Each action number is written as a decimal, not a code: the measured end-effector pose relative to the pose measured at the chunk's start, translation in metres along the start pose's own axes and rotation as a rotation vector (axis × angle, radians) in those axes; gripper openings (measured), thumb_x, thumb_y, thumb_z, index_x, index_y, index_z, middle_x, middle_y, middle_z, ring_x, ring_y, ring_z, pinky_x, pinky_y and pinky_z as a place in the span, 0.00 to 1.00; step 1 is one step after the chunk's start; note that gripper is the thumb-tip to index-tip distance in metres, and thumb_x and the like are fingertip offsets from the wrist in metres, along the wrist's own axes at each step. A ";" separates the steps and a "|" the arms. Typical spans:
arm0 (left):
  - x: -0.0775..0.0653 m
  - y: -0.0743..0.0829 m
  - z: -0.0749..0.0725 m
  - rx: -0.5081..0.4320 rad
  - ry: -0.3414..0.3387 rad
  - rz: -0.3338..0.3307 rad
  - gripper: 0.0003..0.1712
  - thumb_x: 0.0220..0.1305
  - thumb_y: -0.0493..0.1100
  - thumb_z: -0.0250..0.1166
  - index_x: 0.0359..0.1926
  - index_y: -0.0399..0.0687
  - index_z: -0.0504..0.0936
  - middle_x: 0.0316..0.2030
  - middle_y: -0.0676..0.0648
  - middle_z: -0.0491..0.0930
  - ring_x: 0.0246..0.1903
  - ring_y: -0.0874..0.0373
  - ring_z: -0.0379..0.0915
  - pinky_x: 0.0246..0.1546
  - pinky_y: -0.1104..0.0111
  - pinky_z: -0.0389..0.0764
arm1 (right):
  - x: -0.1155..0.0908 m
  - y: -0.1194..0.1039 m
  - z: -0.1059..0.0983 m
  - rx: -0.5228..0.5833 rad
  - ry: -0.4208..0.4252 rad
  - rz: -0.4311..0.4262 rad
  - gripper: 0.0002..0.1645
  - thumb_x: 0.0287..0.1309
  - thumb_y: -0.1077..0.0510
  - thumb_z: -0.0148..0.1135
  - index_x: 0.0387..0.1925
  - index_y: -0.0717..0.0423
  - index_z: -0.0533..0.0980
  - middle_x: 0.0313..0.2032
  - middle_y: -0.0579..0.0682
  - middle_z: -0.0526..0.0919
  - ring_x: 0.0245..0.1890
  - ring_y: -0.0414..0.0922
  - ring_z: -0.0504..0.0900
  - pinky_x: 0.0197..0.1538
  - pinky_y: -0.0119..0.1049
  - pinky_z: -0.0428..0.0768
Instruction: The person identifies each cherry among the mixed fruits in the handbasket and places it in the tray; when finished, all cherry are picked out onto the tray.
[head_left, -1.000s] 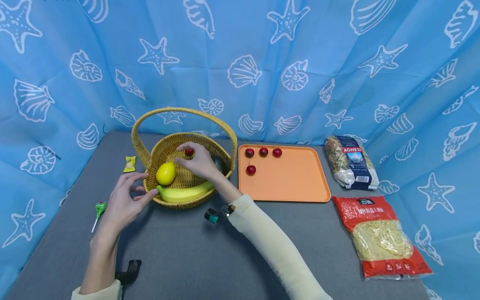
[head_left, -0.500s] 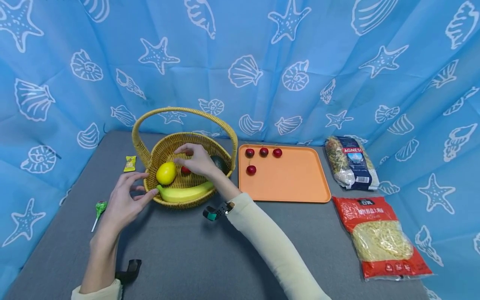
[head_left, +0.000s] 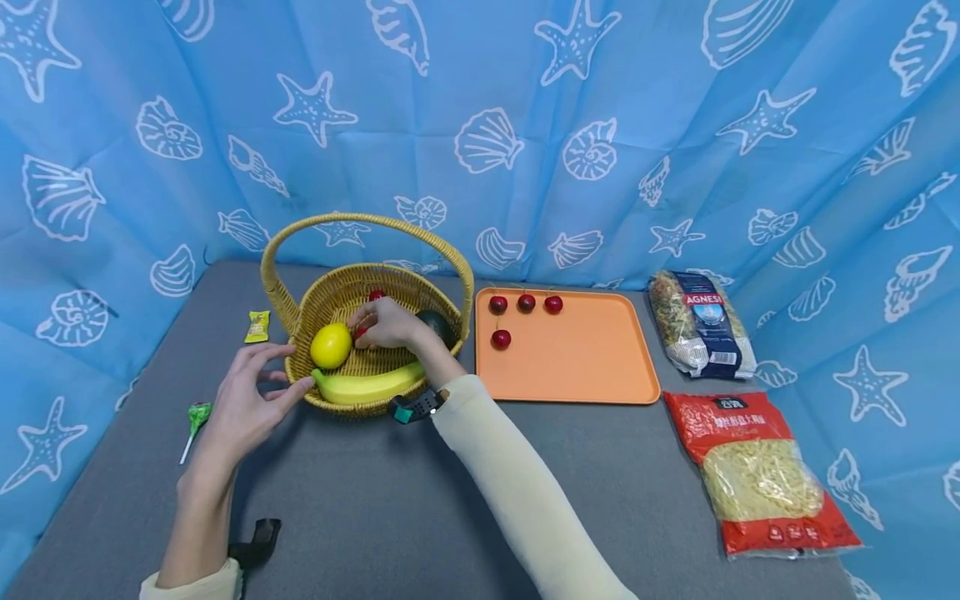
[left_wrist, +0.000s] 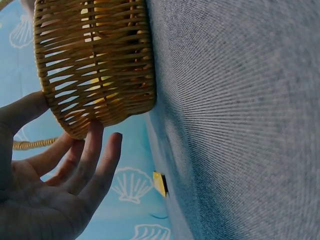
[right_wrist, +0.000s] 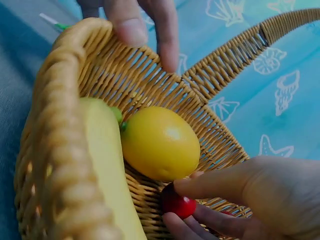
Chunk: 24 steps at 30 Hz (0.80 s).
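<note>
My right hand [head_left: 392, 323] reaches into the wicker basket [head_left: 360, 410]. Its thumb and fingers pinch a red cherry [right_wrist: 178, 202] low in the basket, just beside the yellow lemon [right_wrist: 161, 143]. A second cherry [head_left: 377, 295] lies behind that hand, near the back wall. Along the basket's near side lies a banana [head_left: 371, 387]. A dark green fruit [head_left: 435, 327], partly hidden by my right hand, sits on the right. My left hand [head_left: 251, 400] holds the basket's left rim, thumb and a finger over the edge, other fingers against the outer weave [left_wrist: 100, 75].
An orange tray [head_left: 577, 358] with several cherries [head_left: 527, 303] stands right of the basket. Farther right lie a pasta bag [head_left: 705, 325] and a red noodle bag [head_left: 761, 475]. A yellow candy [head_left: 257, 327] and green lollipop [head_left: 198, 417] lie left. The basket handle [head_left: 367, 218] arches overhead.
My right hand has moved lower and nearer in the basket, and its fingers have closed on a cherry. The cherry at the back shows again behind it. My left hand stays put.
</note>
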<state>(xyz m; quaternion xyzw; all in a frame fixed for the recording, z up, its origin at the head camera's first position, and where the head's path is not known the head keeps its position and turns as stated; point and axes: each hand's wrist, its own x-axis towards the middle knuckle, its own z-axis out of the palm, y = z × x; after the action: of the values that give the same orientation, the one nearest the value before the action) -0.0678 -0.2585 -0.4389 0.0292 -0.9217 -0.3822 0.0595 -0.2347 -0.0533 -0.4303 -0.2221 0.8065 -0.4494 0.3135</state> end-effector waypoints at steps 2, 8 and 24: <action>0.000 0.000 0.000 -0.002 -0.005 -0.007 0.34 0.74 0.48 0.73 0.73 0.37 0.75 0.68 0.32 0.68 0.53 0.34 0.82 0.50 0.44 0.93 | -0.001 0.000 0.002 0.000 0.023 0.001 0.19 0.71 0.70 0.66 0.60 0.64 0.83 0.62 0.64 0.86 0.55 0.51 0.85 0.48 0.35 0.86; 0.000 0.002 -0.001 0.000 -0.009 -0.018 0.34 0.74 0.48 0.72 0.73 0.37 0.75 0.69 0.32 0.67 0.53 0.34 0.82 0.50 0.44 0.93 | 0.000 0.004 0.009 -0.003 0.097 0.022 0.18 0.68 0.71 0.70 0.58 0.64 0.85 0.59 0.62 0.88 0.47 0.45 0.81 0.41 0.26 0.78; 0.001 0.001 -0.001 -0.020 -0.023 -0.031 0.35 0.74 0.48 0.73 0.73 0.36 0.74 0.70 0.31 0.66 0.55 0.33 0.81 0.50 0.51 0.94 | -0.022 -0.006 0.003 -0.069 0.175 -0.053 0.18 0.69 0.62 0.73 0.58 0.58 0.86 0.57 0.56 0.89 0.53 0.47 0.85 0.50 0.30 0.84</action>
<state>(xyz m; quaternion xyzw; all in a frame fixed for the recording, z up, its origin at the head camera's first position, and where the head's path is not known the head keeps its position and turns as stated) -0.0687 -0.2582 -0.4374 0.0386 -0.9179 -0.3927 0.0431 -0.2165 -0.0444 -0.4197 -0.2137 0.8396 -0.4474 0.2219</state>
